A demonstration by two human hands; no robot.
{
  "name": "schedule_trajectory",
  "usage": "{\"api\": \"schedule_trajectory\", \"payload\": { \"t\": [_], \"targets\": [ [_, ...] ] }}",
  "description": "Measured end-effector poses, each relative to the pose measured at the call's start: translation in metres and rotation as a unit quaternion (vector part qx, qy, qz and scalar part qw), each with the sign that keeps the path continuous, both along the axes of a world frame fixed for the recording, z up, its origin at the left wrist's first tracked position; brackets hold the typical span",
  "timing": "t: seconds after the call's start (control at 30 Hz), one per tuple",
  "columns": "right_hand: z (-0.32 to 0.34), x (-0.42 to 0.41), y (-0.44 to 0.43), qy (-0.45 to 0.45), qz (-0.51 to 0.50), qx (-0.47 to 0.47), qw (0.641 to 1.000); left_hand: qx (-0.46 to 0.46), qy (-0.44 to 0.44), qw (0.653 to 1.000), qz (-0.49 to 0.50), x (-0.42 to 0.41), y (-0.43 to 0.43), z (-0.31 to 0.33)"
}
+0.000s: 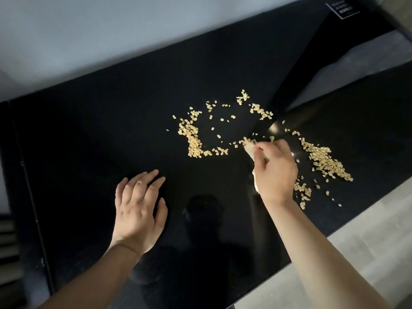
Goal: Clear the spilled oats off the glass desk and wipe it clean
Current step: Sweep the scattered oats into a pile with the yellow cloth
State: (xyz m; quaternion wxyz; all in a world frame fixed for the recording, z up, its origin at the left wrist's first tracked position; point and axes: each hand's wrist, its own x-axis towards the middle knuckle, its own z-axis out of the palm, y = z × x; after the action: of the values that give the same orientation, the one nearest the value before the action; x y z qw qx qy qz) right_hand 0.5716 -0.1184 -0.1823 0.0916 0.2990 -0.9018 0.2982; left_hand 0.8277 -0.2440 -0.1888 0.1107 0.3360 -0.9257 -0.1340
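Left hand (139,210) lay flat on the glass desk (89,130), palm down, fingers straight and a little spread, holding nothing. It was well apart from the spill.

Right hand (275,168) was curled round a pale yellowish cloth (248,150), possibly a sponge; most of it was hidden under the fingers, so hard to tell. One end of it poked out past the thumb and a bit showed below the palm. That front end touched the desk at the near edge of the oats (192,141).

Oats were spread over the right half of the dark desk top:
- a rough ring of flakes just left of and beyond the right hand, thickest along its left side
- a few single flakes inside the ring
- a denser streak (323,161) to the right of the hand, running toward the desk's near edge
- a small cluster (302,190) beside the right wrist

The glossy black glass showed a dim reflection (202,210) of the person's head between the two forearms. A light grey wall (89,30) ran behind the desk, pale floor (367,241) lay at lower right, and a small dark label (342,7) with white text sat at the far right corner, text unreadable.
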Motion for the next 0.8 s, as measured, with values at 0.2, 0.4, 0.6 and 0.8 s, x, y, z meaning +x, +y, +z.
{"api": "schedule_trajectory", "payload": {
  "t": [0.2, 0.4, 0.6, 0.8],
  "targets": [
    [0.012, 0.071, -0.029, -0.048, 0.130, -0.047, 0.989, 0.002, -0.001, 1.000, -0.005, 0.000, 0.000, 0.001],
    [-0.007, 0.080, -0.071, 0.000, 0.212, 0.010, 0.977, 0.005, -0.003, 1.000, -0.008, 0.000, -0.002, 0.001],
    [-0.006, 0.018, -0.059, 0.018, 0.080, 0.023, 0.996, 0.007, 0.005, 1.000, -0.008, 0.001, -0.002, -0.001],
    [0.001, 0.004, -0.041, -0.013, -0.002, -0.042, 0.999, 0.024, 0.010, 1.000, -0.009, 0.001, -0.003, 0.001]
  ]
}}
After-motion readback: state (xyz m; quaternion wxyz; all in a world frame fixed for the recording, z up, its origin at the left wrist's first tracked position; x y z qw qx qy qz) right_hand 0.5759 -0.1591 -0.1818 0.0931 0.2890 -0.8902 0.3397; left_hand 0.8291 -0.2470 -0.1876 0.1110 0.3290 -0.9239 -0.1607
